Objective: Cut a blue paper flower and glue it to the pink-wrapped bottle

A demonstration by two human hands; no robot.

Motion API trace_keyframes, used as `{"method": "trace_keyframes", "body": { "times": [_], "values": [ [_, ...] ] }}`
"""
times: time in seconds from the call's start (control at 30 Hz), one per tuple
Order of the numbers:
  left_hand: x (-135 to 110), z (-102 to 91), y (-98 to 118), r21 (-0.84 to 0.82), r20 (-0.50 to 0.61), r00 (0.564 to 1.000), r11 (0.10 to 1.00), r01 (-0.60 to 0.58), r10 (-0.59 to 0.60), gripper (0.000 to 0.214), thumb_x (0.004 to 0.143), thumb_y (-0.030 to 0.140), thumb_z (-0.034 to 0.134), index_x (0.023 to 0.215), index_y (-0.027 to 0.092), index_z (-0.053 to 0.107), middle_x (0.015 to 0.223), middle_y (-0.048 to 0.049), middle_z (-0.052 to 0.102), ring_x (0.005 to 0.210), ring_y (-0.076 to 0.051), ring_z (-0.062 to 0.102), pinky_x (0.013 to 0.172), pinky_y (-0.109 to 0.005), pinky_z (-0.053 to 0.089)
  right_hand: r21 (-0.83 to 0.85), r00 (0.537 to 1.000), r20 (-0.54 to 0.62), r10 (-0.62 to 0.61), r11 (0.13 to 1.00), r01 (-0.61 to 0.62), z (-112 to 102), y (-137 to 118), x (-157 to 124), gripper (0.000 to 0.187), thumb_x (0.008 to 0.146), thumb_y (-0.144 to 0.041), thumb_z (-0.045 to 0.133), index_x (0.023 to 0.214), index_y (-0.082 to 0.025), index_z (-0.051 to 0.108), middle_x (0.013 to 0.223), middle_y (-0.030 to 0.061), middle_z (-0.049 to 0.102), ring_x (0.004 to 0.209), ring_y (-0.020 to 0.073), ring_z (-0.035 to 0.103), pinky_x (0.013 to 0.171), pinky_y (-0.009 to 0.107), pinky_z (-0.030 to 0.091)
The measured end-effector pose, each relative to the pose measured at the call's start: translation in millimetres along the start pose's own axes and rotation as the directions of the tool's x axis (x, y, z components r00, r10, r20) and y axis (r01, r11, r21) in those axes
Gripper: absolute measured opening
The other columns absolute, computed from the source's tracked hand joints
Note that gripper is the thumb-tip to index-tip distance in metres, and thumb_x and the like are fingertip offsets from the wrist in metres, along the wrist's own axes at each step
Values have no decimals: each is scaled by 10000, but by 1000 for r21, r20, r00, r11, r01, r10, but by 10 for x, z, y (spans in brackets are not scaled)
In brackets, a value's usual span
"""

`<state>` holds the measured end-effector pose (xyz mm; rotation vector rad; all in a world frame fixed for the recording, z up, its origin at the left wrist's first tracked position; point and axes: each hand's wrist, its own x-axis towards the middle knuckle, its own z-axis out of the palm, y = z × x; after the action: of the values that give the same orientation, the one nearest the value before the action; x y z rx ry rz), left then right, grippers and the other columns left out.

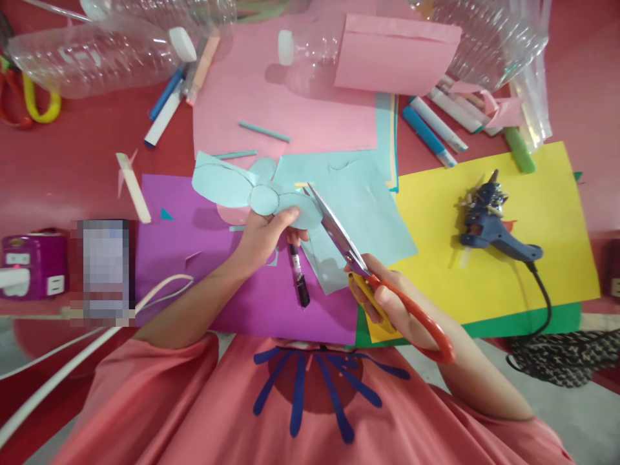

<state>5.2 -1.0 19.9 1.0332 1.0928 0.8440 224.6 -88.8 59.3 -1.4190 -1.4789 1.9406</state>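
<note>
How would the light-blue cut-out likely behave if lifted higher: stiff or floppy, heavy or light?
The cut-out is probably very light, since it looks like thin paper. Its end away from the scissors would likely flex or flutter, as the left hand pinches it nearer the other end.

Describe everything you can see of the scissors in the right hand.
The scissors have long, shiny, metal-looking blades and two plastic-looking handles, one red, one yellow. The right hand grips the handles. The blades slant forward and to the left, nearly closed, their tips beside the right end of the light blue paper shape; whether they touch it is unclear.
</note>
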Motion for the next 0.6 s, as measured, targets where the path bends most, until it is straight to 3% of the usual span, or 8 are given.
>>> {"method": "trace_keyframes", "body": {
  "times": [0.2,0.6],
  "values": [
    [16,-5,-25,-27,-23,1000,1000,-11,11,231,773,342,617,620,171,593,526,-17,665,433,-108,585,423,-217,478,26,1000,-1,7,1000,-7,5,62,19,695,808,-871,348,1005,-220,485,557,-64,442,460,109,360,456,264,286],
    [30,-44,-38,30,-72,997,999,-20,22,290,817,309,580,556,183,590,466,-9,628,445,-128,610,423,-226,456,-56,997,-12,-75,996,75,15,170,69,663,841,-851,316,957,-218,476,506,-88,410,416,98,334,423,247,278]
  ]
}}
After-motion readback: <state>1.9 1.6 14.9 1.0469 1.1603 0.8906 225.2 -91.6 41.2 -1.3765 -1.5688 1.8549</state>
